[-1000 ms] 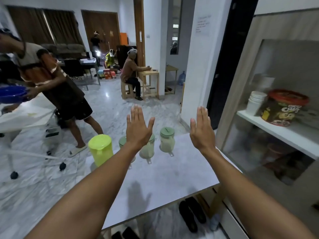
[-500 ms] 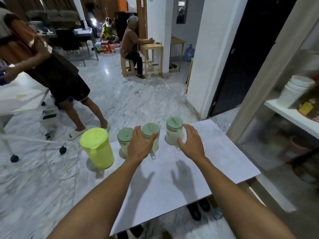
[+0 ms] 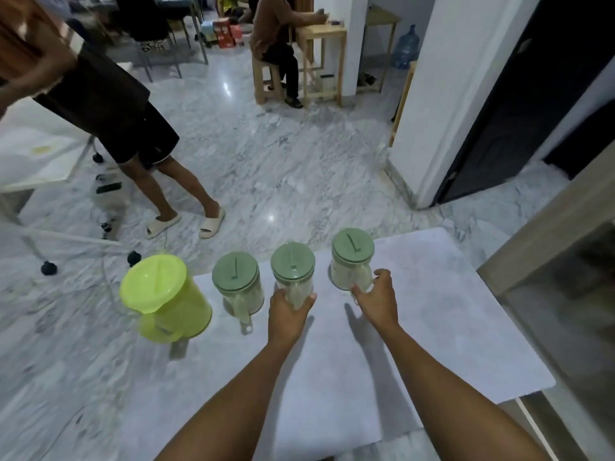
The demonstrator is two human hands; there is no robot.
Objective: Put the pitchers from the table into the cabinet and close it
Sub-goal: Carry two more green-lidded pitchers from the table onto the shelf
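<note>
Several pitchers stand in a row along the far edge of the white table (image 3: 432,327). At the left is a lime-green pitcher (image 3: 163,297). Beside it are three clear pitchers with sage-green lids: left (image 3: 237,284), middle (image 3: 293,267) and right (image 3: 352,257). My left hand (image 3: 289,312) wraps the near side of the middle pitcher, hiding its handle. My right hand (image 3: 377,299) closes on the handle side of the right pitcher. The cabinet (image 3: 545,247) stands at the right edge, its inside mostly out of view.
A person in sandals (image 3: 133,134) stands on the marble floor just beyond the table's left end, next to a second white table (image 3: 36,154) on castors. Farther back another person sits on a wooden stool (image 3: 266,74). A white pillar (image 3: 442,94) and dark doorway stand at right.
The view has tilted down toward the table. Both hands dropped from hovering above the lids and have closed around the middle and right pitchers.
</note>
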